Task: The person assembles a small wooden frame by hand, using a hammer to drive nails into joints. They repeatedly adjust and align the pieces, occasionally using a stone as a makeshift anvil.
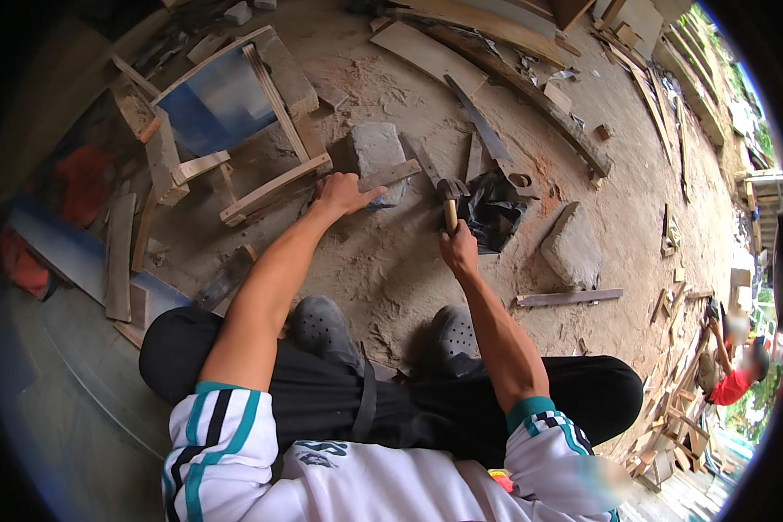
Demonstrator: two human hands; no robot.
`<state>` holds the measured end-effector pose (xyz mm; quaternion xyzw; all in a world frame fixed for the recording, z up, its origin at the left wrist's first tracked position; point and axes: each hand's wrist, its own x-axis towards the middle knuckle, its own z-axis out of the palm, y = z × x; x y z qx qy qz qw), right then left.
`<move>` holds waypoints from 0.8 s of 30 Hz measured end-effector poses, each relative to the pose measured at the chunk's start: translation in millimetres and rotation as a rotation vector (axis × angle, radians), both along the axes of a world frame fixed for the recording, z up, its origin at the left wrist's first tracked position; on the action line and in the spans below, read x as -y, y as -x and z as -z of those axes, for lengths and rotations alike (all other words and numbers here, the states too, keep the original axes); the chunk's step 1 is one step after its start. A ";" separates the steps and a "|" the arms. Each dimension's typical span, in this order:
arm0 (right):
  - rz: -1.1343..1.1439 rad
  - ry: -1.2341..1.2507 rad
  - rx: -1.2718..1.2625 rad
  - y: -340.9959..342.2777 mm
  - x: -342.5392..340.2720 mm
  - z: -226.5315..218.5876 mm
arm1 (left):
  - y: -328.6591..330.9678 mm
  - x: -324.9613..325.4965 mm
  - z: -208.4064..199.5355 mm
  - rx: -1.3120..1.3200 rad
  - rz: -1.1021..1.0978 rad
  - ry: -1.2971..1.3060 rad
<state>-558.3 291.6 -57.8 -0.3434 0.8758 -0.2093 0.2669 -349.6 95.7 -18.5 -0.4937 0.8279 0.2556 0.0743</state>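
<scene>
Sawdust floor; slat [390, 176] pinned flat on stone [372, 146] by left hand [344, 193]; hammer [451, 198], upright, gripped by right hand [458, 252] just right.

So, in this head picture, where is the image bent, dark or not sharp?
Head view: straight planks bend near the rim, and the corners are black from the fisheye; daylight is even and soft on the sandy ground; the right hand on the hammer is sharp; the person at far right is blurred.
</scene>
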 end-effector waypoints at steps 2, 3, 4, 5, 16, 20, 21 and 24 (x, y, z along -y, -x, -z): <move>-0.022 -0.032 -0.011 -1.8 -1.0 3.0 | -0.9 -3.6 -12.3 0.002 -0.008 -0.029; -0.035 -0.047 -0.016 -3.6 -1.5 4.4 | -2.1 -6.3 -17.4 -0.003 0.029 -0.023; -0.054 -0.058 -0.026 -5.6 -1.5 5.7 | -3.0 -8.6 -25.4 -0.007 0.069 -0.014; -0.073 -0.068 -0.035 -8.5 -2.0 6.9 | -3.8 -10.8 -33.4 -0.010 0.107 -0.005; -0.194 -0.088 -0.110 -40.7 -26.4 44.9 | -54.3 -19.4 -175.5 0.258 0.408 0.146; -0.112 0.070 -0.198 -45.7 -7.0 41.3 | -90.7 -18.7 -232.6 0.304 0.284 0.139; -0.121 0.129 -0.206 -47.9 -1.6 42.2 | -104.0 -16.9 -247.5 0.329 0.256 0.146; -0.138 0.327 -0.240 -40.3 17.5 45.0 | -137.3 -9.4 -262.8 0.121 0.070 0.262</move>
